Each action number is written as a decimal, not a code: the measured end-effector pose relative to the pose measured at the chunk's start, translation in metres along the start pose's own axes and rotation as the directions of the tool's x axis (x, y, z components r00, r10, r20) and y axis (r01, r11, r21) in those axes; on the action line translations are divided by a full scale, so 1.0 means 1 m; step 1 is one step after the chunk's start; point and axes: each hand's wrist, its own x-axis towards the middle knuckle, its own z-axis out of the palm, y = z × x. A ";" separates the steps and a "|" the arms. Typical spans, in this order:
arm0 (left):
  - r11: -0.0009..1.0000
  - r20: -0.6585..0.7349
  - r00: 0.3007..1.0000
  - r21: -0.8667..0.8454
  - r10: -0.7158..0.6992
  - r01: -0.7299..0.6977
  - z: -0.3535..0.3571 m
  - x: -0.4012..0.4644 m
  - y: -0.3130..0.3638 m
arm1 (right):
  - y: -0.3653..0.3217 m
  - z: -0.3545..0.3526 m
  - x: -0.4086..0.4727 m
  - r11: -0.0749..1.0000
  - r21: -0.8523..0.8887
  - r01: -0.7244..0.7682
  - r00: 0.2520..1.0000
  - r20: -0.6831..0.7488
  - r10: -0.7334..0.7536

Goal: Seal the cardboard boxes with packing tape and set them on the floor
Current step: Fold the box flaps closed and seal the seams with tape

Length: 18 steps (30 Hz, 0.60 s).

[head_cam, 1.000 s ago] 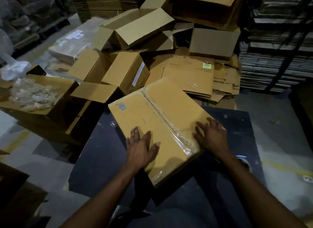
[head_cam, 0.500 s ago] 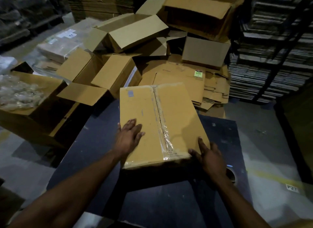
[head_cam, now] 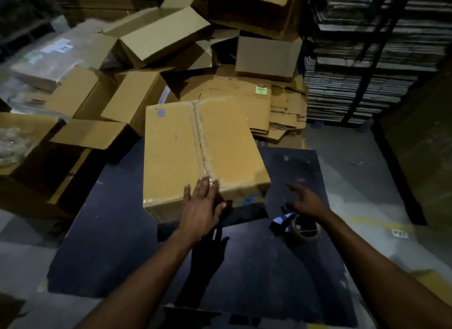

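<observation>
A closed brown cardboard box (head_cam: 176,152) lies on the dark table (head_cam: 244,267), clear tape running along its middle seam. My left hand (head_cam: 203,206) presses flat with straight fingers on the near end of that seam, over the box's front edge. My right hand (head_cam: 307,201) hovers with spread fingers off the box's right corner, just above a roll of packing tape (head_cam: 302,230) that lies on the table with a loose end sticking out to the left. It holds nothing.
Open and flattened cardboard boxes (head_cam: 156,35) pile up behind and left of the table. An open box with plastic wrap (head_cam: 14,142) stands at the left. Stacked flat cardboard on racks (head_cam: 354,84) fills the right. Grey floor with a yellow line (head_cam: 381,222) lies to the right.
The box has turned square to me. My left hand slid right onto the seam's near end. My right hand came off the box's corner and now hovers over the tape roll.
</observation>
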 end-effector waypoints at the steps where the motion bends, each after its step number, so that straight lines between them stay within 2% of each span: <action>1: 0.998 -0.010 1.000 0.058 0.001 0.000 0.009 -0.007 0.002 | 0.021 0.001 -0.002 0.992 -0.126 -0.018 0.996 0.086 0.029; 3: 0.991 -0.012 1.000 0.130 0.011 -0.009 0.021 -0.011 0.002 | 0.048 0.006 -0.009 0.943 -0.330 -0.040 0.968 0.223 0.119; 4: 0.990 -0.009 1.000 0.140 0.010 -0.009 0.021 -0.010 0.001 | 0.055 0.009 -0.013 0.924 -0.381 -0.038 0.959 0.246 0.141; 8: 0.989 0.031 1.000 0.146 -0.002 -0.003 0.016 -0.007 0.004 | 0.058 0.021 -0.016 0.829 -0.558 0.047 0.988 0.149 0.044; 12: 0.996 0.050 0.997 0.073 -0.051 0.047 0.003 -0.004 0.015 | 0.057 0.034 -0.020 0.814 -0.580 0.040 0.993 0.116 0.034; 14: 1.000 -0.031 0.999 -0.012 -0.027 0.027 -0.004 -0.011 0.028 | 0.058 0.039 -0.023 0.847 -0.530 0.029 0.989 0.137 0.052; 16: 0.975 -0.093 0.994 -0.217 -0.064 0.043 -0.011 -0.025 0.047 | 0.056 0.042 -0.030 0.900 -0.436 0.010 0.987 0.148 0.061; 17: 0.927 -0.052 0.987 -0.354 -0.151 0.123 -0.013 -0.034 0.059 | 0.051 0.042 -0.036 0.923 -0.385 0.003 0.990 0.131 0.051; 18: 0.844 0.054 0.967 -0.478 -0.249 0.244 -0.013 -0.044 0.071 | 0.044 0.042 -0.043 0.941 -0.338 0.009 0.995 0.100 0.026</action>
